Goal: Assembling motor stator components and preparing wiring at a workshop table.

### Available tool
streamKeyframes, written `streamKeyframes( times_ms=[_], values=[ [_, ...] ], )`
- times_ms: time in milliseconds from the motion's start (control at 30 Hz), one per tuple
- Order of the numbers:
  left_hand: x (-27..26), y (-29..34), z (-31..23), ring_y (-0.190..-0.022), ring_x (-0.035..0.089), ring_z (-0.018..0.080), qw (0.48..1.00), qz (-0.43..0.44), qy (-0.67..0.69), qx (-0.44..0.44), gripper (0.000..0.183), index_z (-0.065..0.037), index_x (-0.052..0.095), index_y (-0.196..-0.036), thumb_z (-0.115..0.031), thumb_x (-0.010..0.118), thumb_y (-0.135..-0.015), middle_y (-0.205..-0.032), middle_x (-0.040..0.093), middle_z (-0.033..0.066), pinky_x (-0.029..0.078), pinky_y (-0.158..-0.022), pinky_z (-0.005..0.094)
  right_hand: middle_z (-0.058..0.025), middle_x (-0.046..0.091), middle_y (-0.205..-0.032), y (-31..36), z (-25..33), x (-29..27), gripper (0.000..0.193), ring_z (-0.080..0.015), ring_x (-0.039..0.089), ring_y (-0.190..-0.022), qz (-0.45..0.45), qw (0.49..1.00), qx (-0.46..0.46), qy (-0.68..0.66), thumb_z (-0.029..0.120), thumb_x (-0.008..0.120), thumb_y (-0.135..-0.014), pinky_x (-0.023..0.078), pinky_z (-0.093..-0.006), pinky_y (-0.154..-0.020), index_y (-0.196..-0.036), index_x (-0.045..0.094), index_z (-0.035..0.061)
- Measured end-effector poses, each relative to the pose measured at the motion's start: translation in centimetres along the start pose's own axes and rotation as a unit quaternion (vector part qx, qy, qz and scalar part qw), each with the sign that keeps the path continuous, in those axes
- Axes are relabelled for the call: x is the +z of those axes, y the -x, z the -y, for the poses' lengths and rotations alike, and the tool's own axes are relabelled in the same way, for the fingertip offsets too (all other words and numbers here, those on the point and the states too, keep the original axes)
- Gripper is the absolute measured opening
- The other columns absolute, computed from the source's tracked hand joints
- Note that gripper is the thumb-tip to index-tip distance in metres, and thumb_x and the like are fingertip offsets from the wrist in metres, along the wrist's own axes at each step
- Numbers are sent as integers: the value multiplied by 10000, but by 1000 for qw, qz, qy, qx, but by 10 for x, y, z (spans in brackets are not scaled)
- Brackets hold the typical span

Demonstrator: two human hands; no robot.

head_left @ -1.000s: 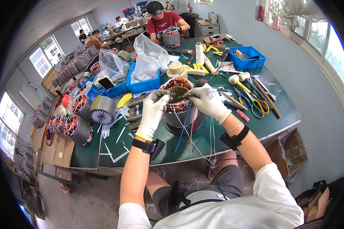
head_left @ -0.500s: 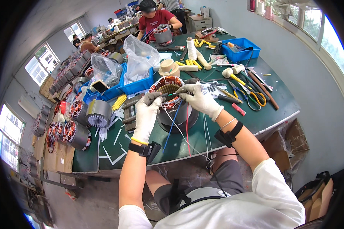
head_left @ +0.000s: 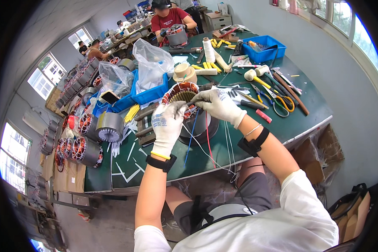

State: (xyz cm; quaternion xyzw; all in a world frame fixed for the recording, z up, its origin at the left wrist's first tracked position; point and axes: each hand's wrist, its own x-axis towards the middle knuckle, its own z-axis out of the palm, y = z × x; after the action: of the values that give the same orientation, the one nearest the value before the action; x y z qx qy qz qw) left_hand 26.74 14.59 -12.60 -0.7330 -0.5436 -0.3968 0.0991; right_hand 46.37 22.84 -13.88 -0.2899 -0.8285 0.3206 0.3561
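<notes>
A motor stator [head_left: 200,131] stands at the table's near edge, its orange copper windings [head_left: 183,87] laced with white cord round the open bore. Above its near rim my two white-gloved hands meet, fingertips almost touching. My left hand [head_left: 168,122] and my right hand [head_left: 217,106] are both closed, pinching a thin dark wire lead [head_left: 191,103] between them. The fingers partly cover it. A blue lead [head_left: 191,138], a red lead [head_left: 208,140] and white cords [head_left: 227,143] hang down the stator's near side.
Blue bins [head_left: 153,93] with plastic bags stand left of the stator. More stators [head_left: 109,126] crowd the left side. Scissors [head_left: 283,105], pliers [head_left: 261,95], a mallet [head_left: 256,77] and a thread cone [head_left: 207,51] lie to the right. A person [head_left: 169,21] handles another stator across the table.
My fingertips have come closer together, and the green piece seen between them before is no longer visible. My left hand has turned, showing more of its back. The view has shifted slightly.
</notes>
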Motion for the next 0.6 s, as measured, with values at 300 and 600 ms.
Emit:
streamKeyframes(
  times_ms=[300,600],
  values=[
    [20,5,17,-834,615,331,997,-4,83,-2,323,-91,720,-864,-358,573,-970,-786,679,111,422,-882,461,-171,707,-965,0,8,-21,204,-280,689,-929,12,1000,-20,13,115,604,-865,515,-355,-841,-985,707,-12],
    [28,6,17,-752,578,271,998,-24,59,10,338,-44,681,-847,-338,588,-984,-740,635,85,425,-821,398,-111,723,-894,-5,14,-24,196,-199,691,-840,50,998,22,25,113,648,-862,528,-325,-792,-1007,714,0]
  ],
)
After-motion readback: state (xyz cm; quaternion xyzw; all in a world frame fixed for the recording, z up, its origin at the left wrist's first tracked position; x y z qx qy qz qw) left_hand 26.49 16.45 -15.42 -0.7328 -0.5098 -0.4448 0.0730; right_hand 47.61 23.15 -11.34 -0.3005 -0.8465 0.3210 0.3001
